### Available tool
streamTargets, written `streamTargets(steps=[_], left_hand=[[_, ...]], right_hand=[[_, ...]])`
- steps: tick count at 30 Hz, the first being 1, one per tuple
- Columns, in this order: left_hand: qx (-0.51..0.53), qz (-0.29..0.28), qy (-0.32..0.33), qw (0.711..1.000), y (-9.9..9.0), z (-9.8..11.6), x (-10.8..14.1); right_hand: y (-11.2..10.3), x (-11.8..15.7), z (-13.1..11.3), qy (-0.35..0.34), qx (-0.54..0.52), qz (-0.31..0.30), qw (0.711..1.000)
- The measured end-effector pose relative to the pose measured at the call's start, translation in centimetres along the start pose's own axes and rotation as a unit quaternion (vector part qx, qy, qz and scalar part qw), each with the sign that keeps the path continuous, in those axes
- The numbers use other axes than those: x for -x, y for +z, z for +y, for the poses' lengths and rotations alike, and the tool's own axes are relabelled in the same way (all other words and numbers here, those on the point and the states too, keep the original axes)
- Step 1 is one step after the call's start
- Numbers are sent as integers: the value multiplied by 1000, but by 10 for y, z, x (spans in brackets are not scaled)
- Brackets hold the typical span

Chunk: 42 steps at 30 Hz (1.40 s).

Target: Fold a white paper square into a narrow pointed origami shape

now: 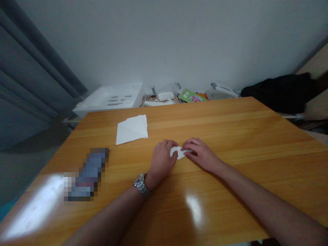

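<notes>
A small piece of folded white paper point(180, 153), perhaps tissue, lies at the middle of the wooden table point(205, 123) between my hands. My left hand point(163, 158), with a metal watch point(141, 184) on its wrist, has its thumb and fingers closed on the paper's left end. From the other side my right hand point(201, 153) pinches the right end between thumb and fingers. My fingers hide parts of the paper's edges. Beyond my left hand a stack of flat white paper sheets point(132, 129) rests on the table.
A blurred-out dark flat object point(88, 176) lies on the table at the left. Behind the far edge stand a white plastic tray point(110, 97), a green booklet point(191, 96) and assorted items. Black cloth point(279, 92) is heaped at the back right, and a grey curtain point(33, 65) hangs at the left.
</notes>
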<state>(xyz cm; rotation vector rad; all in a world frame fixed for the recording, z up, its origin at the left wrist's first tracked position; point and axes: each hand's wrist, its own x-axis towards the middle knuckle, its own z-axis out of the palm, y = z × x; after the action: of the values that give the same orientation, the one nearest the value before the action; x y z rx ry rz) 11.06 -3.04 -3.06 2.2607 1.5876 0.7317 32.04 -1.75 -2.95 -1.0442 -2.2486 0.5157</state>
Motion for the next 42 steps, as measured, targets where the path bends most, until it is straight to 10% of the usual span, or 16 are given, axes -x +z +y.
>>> streamTargets(steps=[42], left_hand=[[-219, -77, 240, 943, -38, -24, 26]], right_hand=[[-6, 10, -5, -47, 163, -131, 977]])
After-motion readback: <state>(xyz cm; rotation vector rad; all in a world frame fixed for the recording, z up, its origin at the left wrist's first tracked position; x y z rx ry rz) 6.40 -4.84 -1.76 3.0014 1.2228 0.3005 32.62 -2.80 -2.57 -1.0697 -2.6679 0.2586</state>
